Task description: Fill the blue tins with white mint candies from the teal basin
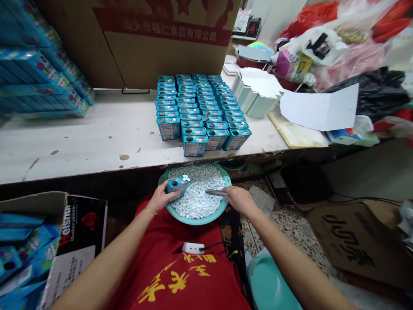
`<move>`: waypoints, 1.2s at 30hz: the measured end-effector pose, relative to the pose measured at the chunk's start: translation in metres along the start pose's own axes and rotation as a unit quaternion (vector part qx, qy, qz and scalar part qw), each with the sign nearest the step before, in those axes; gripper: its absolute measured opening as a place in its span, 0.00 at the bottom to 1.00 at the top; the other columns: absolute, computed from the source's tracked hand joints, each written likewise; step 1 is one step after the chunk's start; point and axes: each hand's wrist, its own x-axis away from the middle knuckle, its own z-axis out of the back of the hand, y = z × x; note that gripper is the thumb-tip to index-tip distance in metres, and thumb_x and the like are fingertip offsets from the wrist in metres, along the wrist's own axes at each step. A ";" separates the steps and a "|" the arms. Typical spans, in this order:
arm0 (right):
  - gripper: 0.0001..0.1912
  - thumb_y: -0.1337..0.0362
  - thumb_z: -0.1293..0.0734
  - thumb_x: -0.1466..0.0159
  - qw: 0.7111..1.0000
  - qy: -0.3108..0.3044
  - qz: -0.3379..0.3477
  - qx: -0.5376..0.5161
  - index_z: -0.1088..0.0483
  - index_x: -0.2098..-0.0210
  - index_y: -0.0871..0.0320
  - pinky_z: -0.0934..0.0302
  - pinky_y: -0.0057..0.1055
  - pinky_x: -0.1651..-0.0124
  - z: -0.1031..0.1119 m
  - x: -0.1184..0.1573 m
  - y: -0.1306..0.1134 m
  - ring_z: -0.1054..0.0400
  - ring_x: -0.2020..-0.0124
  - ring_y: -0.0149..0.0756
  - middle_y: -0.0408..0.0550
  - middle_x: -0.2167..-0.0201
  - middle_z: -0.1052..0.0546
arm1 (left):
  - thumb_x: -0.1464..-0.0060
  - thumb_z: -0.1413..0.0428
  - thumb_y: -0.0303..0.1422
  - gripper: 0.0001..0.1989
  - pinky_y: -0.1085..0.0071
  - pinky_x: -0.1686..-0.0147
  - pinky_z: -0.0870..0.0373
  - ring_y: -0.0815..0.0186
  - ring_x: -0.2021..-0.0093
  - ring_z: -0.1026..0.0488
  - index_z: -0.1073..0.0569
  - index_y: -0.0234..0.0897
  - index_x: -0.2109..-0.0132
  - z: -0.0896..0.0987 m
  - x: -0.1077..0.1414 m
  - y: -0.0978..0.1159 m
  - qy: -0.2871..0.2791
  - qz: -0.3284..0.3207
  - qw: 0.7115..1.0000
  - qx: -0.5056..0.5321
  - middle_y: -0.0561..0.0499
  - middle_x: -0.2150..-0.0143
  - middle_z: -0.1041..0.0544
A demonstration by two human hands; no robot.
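Note:
My left hand (pixel 160 198) grips a small blue candy box (pixel 177 185) over the left side of a teal basin (pixel 190 221). A few white candies (pixel 186 177) sit on the box's top, beside its dark round hole. White and pale blue candies (pixel 200 198) fill the basin. In my right hand (pixel 238 199) is a flat metal scoop (pixel 216 192), held by its end above the candies; its exact shape is hard to make out. Close behind the basin, rows of blue candy boxes (pixel 195 146) stand upright on the white table, their dark holes facing up.
The white table (pixel 97 142) has a chipped front edge. Stacked blue packs (pixel 35 82) stand at the left, a big cardboard carton (pixel 161 51) behind. White cards (pixel 258 92) and plastic bags (pixel 351 56) crowd the right. An open box (pixel 82 232) of blue packages is at lower left.

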 end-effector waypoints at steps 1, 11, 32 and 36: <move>0.14 0.63 0.43 0.39 1.000 -0.006 -0.004 0.003 0.32 0.56 0.53 0.43 0.30 0.57 -0.014 -0.008 -0.005 0.34 0.57 0.37 0.48 0.59 0.27 | 0.60 0.41 0.37 0.26 0.60 0.52 0.35 0.59 0.56 0.30 0.34 0.33 0.51 -0.001 -0.001 -0.003 0.001 0.021 1.000 0.021 0.45 0.56 0.26; 0.16 0.62 0.40 0.41 0.971 0.043 -0.026 -0.233 0.34 0.53 0.51 0.44 0.30 0.52 -0.074 -0.050 -0.042 0.36 0.53 0.34 0.43 0.54 0.28 | 0.59 0.41 0.36 0.23 0.60 0.53 0.34 0.61 0.57 0.29 0.34 0.34 0.54 -0.017 -0.002 -0.006 0.034 0.034 0.991 0.123 0.47 0.57 0.26; 0.16 0.57 0.39 0.43 0.993 0.013 0.103 0.048 0.31 0.56 0.51 0.42 0.32 0.61 0.093 -0.012 -0.087 0.31 0.60 0.41 0.49 0.63 0.24 | 0.58 0.47 0.27 0.25 0.64 0.47 0.42 0.61 0.49 0.35 0.34 0.37 0.49 -0.010 0.004 0.007 0.022 -0.152 0.974 -0.168 0.46 0.50 0.31; 0.15 0.59 0.41 0.42 0.989 0.006 0.102 0.106 0.29 0.59 0.55 0.41 0.35 0.63 0.102 -0.013 -0.106 0.31 0.62 0.44 0.54 0.64 0.25 | 0.58 0.47 0.26 0.25 0.63 0.47 0.42 0.61 0.50 0.35 0.34 0.37 0.49 -0.011 0.003 0.005 0.026 -0.159 0.974 -0.161 0.46 0.51 0.32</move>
